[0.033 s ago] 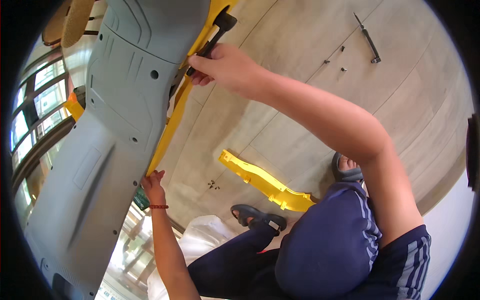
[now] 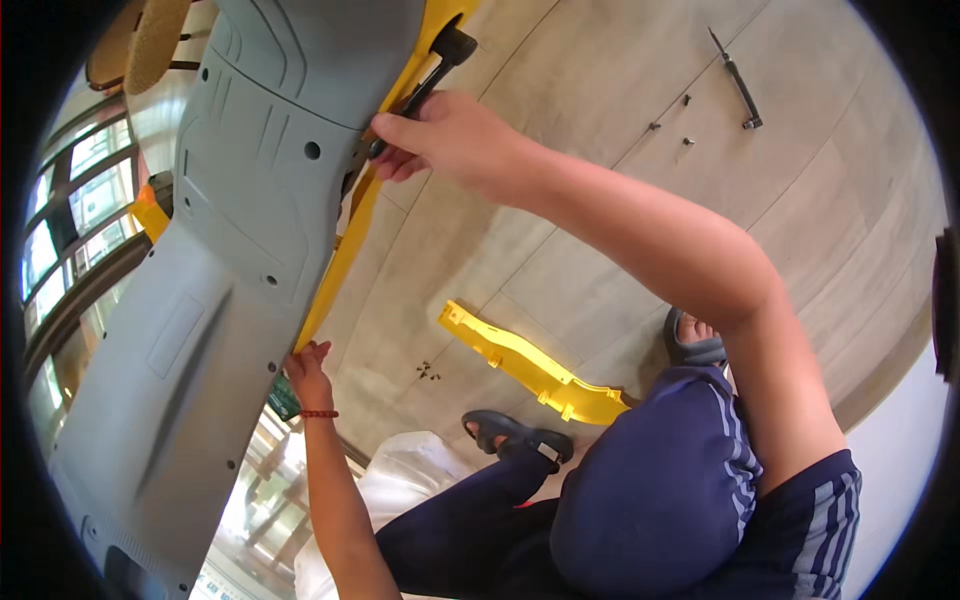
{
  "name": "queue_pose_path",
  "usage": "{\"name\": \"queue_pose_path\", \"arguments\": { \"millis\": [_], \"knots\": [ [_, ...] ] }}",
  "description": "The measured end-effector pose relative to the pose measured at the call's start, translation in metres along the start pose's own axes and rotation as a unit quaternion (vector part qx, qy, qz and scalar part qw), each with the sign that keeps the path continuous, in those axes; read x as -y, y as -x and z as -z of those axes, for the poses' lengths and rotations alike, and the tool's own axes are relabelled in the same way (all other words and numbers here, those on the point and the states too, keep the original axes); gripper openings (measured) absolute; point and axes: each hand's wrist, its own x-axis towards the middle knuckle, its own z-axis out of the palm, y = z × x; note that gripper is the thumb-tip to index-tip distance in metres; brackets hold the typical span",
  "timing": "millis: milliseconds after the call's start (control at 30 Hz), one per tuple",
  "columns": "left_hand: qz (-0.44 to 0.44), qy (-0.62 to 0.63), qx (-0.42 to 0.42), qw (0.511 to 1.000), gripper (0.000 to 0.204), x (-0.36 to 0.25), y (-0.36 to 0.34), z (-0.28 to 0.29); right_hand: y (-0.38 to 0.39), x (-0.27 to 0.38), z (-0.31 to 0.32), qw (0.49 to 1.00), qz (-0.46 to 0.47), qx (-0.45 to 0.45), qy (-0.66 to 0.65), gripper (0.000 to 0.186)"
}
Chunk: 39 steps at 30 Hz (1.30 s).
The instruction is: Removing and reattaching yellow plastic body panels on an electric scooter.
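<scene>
A large grey moulded body (image 2: 225, 240), with screw holes along it, fills the left side. Along its right edge runs a long yellow panel (image 2: 345, 250). My right hand (image 2: 430, 135) pinches a black bar with a thick round end (image 2: 453, 46), close against the upper part of that panel; its inner tip is partly hidden by my fingers. At the panel's lower end, my left hand (image 2: 308, 378), with a red bead bracelet on the wrist, has its fingers closed around the yellow edge. Part of its grip is hidden behind the body.
A second yellow panel (image 2: 530, 360) lies on the wood-look floor near my knee, beside several small dark screws (image 2: 428, 371). Farther right are a slim black screwdriver-like tool (image 2: 738, 85) and a few small parts (image 2: 688, 141). My sandalled feet (image 2: 515, 435) are below.
</scene>
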Motion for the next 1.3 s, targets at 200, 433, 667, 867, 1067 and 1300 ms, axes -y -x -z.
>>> {"name": "queue_pose_path", "arguments": {
  "millis": [200, 433, 667, 867, 1067, 1300],
  "knots": [
    [0.018, 0.029, -0.017, 0.999, 0.024, 0.012, -0.001, 0.002, 0.023, 0.034, -0.012, 0.954, -0.052, 0.102, -0.277, 0.036],
    [0.009, 0.074, -0.002, 0.997, 0.023, 0.004, 0.004, -0.008, 0.027, 0.063, 0.019, 0.698, -0.169, 0.254, -0.648, 0.039],
    [-0.001, 0.038, 0.031, 0.999, 0.028, -0.001, 0.005, -0.014, 0.039, 0.026, 0.030, 0.995, -0.067, 0.069, -0.005, 0.039],
    [-0.028, 0.103, 0.084, 0.991, 0.035, -0.005, 0.006, -0.025, 0.006, -0.053, 0.022, 0.967, -0.094, -0.032, 0.233, 0.055],
    [-0.027, 0.095, 0.065, 0.993, 0.043, 0.000, 0.010, -0.028, 0.007, -0.042, -0.003, 0.997, -0.003, 0.041, 0.067, 0.064],
    [-0.030, 0.067, 0.035, 0.997, 0.038, -0.003, 0.005, -0.030, -0.008, -0.054, -0.010, 1.000, 0.012, 0.003, -0.015, 0.059]
  ]
}}
